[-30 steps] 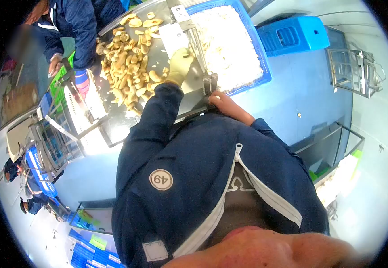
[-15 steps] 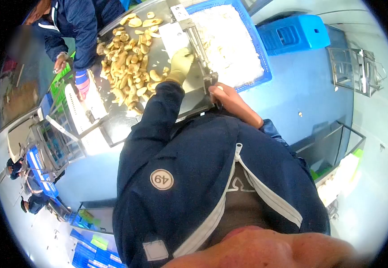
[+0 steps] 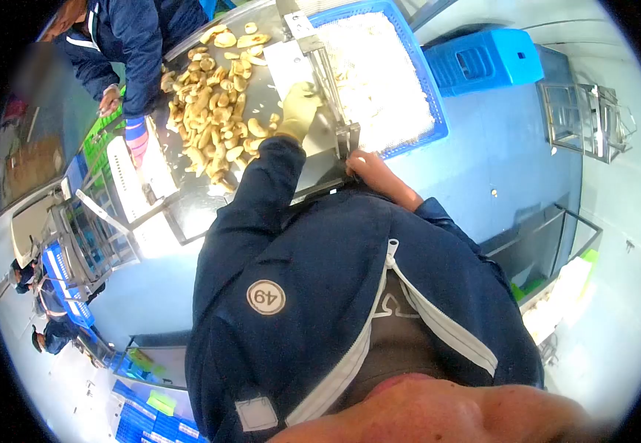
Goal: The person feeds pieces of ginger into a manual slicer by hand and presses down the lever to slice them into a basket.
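Observation:
My left hand (image 3: 300,109), in a pale yellow glove, lies on the white cutting board (image 3: 288,65) beside a long metal lever cutter (image 3: 328,77). Its fingers are curled near the blade, and whatever is under them is hidden. My bare right hand (image 3: 376,171) is closed around the handle end of the cutter at the table's near edge; the grip itself is mostly covered by the fingers. Left of the board, a heap of tan, mushroom-like pieces (image 3: 213,111) spreads over the metal table (image 3: 263,92). Beyond the cutter, thin white slices (image 3: 379,77) fill a blue basket (image 3: 437,111).
A co-worker's gloved hand (image 3: 136,140) rests on another white board (image 3: 159,162) at the left. A blue plastic stool (image 3: 508,55) stands right of the basket. Metal frames (image 3: 593,122) stand farther right, and a rack (image 3: 88,240) at the left.
My right hand has dropped slightly towards my body at the cutter handle, its fingers now more curled. My left hand stays nearly in place. The co-worker's ungloved hand has shifted a little.

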Action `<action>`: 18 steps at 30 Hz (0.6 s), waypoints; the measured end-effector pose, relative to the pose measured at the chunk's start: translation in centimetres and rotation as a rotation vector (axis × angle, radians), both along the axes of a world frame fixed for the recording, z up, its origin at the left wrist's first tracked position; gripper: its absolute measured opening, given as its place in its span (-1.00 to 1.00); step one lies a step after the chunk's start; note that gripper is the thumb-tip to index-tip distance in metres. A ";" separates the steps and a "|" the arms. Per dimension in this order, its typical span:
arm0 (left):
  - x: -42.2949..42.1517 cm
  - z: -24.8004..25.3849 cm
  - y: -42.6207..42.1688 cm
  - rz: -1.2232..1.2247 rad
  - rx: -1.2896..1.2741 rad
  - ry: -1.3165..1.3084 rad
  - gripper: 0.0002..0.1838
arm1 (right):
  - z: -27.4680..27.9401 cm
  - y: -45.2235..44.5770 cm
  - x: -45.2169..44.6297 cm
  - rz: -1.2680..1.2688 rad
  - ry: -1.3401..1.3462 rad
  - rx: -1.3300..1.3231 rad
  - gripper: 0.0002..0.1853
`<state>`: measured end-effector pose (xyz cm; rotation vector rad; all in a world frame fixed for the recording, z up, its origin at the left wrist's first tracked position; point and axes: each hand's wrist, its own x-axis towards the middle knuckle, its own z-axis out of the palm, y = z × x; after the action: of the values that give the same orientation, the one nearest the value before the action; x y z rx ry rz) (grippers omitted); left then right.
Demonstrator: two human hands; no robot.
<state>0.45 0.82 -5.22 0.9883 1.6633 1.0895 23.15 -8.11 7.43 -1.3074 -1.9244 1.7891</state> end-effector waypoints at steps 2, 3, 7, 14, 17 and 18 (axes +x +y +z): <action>0.2 0.5 -0.4 0.009 -0.007 -0.023 -0.73 | -1.1 -0.9 0.0 -0.051 0.015 0.056 -0.60; 0.1 1.1 -0.2 0.010 0.004 -0.004 -0.73 | -1.4 -1.0 -0.2 -0.074 0.026 0.088 -0.60; 0.5 0.9 -0.3 -0.013 0.020 0.074 -0.72 | 6.0 1.3 -1.3 -0.121 -0.062 -0.183 -0.60; 2.1 5.0 -0.6 0.084 -0.088 0.081 -0.71 | -2.0 -1.1 0.4 -0.034 -0.006 -0.012 -0.63; 2.8 4.0 -0.3 0.127 -0.071 0.018 -0.74 | 0.4 0.1 0.4 0.023 0.028 -0.061 -0.63; 3.0 3.8 -0.1 0.143 -0.030 0.026 -0.75 | 0.0 0.2 0.4 0.014 0.041 -0.094 -0.62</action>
<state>3.45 0.75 -1.40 0.8791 1.7885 1.1455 23.58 -7.93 7.40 -1.2792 -1.8536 1.9186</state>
